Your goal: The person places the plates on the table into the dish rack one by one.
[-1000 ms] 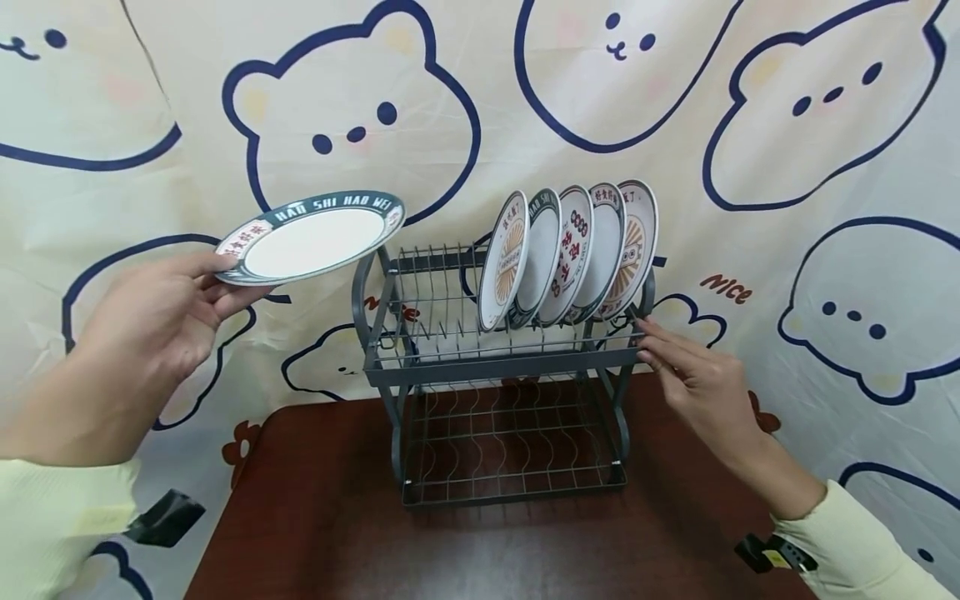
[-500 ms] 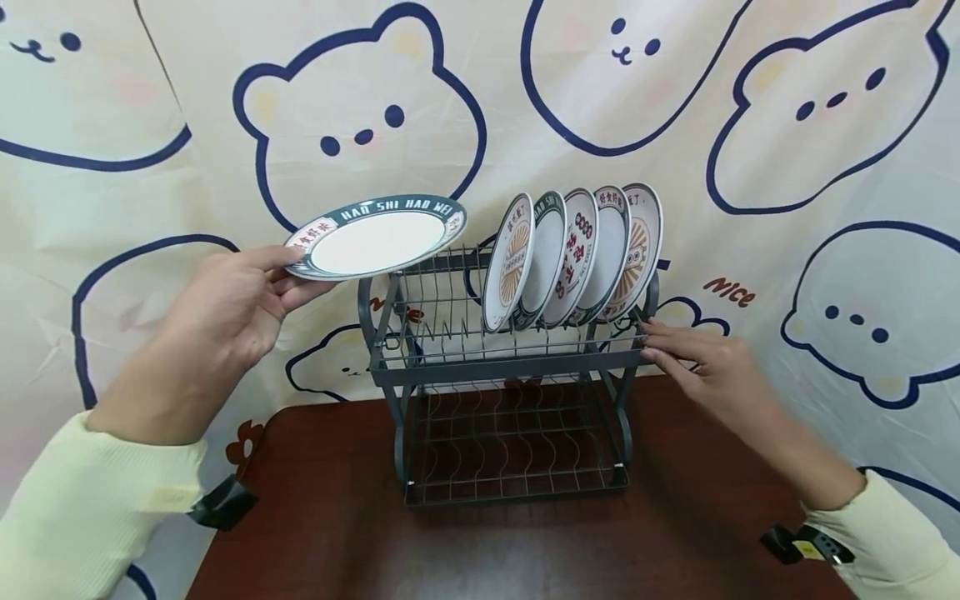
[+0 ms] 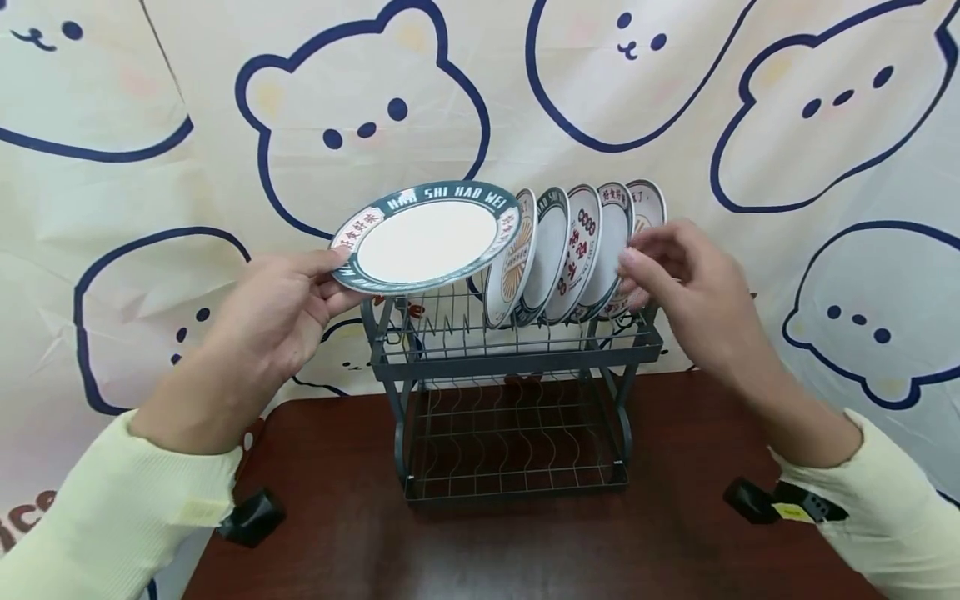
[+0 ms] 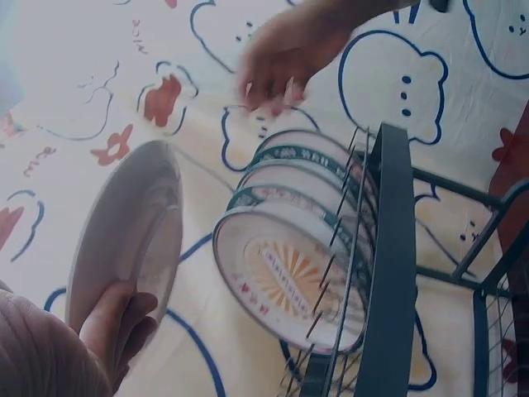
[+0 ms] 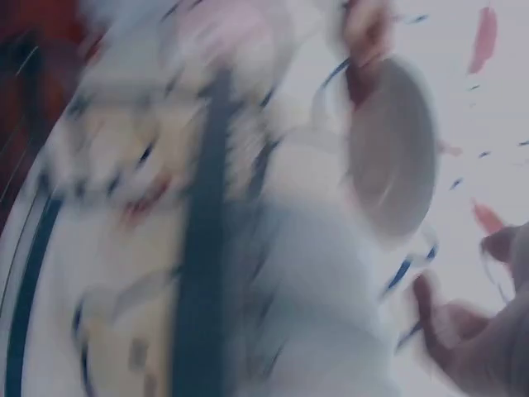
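Observation:
My left hand [image 3: 281, 321] pinches the left edge of a white plate [image 3: 427, 242] with a dark green lettered rim. It holds the plate tilted above the left part of a two-tier dish rack [image 3: 517, 363]. Several patterned plates stand on edge in the upper tier; the leftmost, with an orange sunburst [image 4: 273, 277], is partly hidden behind the held plate in the head view. Loosely bent and holding nothing, my right hand [image 3: 693, 292] hovers by the rightmost plate [image 3: 647, 200]. In the left wrist view it appears apart from the plates. The right wrist view is blurred.
The rack stands on a dark red-brown table [image 3: 525, 550]. Its lower tier [image 3: 517, 433] shows only wavy wire dividers. A cloth backdrop [image 3: 360, 50] with cartoon bears hangs close behind. A strapped black device [image 3: 255, 517] sits at each wrist.
My left hand has carried the green-rimmed plate rightward over the rack, near the standing plates. The right hand has left the rack's right front corner and risen beside the plates.

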`<move>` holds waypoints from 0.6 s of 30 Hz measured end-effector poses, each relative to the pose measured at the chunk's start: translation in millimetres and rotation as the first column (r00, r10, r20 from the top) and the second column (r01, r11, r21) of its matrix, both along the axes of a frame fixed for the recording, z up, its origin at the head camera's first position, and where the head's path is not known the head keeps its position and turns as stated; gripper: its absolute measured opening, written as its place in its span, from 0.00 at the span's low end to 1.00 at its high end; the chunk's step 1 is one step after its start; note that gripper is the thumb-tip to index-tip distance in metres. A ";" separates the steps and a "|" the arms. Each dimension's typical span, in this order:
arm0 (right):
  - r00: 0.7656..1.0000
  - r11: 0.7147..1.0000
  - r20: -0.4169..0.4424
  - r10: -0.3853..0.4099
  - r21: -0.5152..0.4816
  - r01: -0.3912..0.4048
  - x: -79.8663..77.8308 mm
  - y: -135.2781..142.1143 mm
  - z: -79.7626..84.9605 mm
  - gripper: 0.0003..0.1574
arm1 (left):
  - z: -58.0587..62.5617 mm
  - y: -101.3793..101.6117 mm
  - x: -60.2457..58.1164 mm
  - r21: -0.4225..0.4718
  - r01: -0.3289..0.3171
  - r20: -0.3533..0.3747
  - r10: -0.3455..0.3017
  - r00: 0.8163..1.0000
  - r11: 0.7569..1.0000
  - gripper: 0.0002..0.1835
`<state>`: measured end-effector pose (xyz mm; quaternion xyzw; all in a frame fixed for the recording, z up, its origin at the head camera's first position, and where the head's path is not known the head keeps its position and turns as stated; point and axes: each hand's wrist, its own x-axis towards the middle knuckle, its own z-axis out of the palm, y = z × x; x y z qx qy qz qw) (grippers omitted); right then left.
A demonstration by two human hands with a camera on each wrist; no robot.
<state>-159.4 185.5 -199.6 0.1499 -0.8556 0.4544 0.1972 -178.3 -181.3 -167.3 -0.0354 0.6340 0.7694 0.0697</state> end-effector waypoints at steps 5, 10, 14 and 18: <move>0.898 0.925 0.324 0.300 -0.329 -0.190 -7.7 -36.4 47.9 0.31 | -1.6 15.9 10.1 0.026 0.037 -0.048 -0.036 0.998 0.999 0.32; 0.886 0.918 0.367 0.285 -0.372 -0.141 -22.1 -61.5 71.0 0.21 | -1.9 24.8 14.4 -0.018 0.049 -0.083 -0.050 0.995 0.999 0.31; 0.920 0.942 0.328 0.215 -0.317 -0.107 -33.5 -70.4 82.0 0.11 | -2.7 21.4 10.2 -0.178 0.056 -0.150 -0.083 0.985 0.982 0.31; 0.937 0.965 0.308 0.163 -0.248 -0.086 -43.7 -73.0 93.1 0.06 | -11.1 17.0 7.5 -0.451 -0.008 -0.250 -0.117 0.961 0.893 0.31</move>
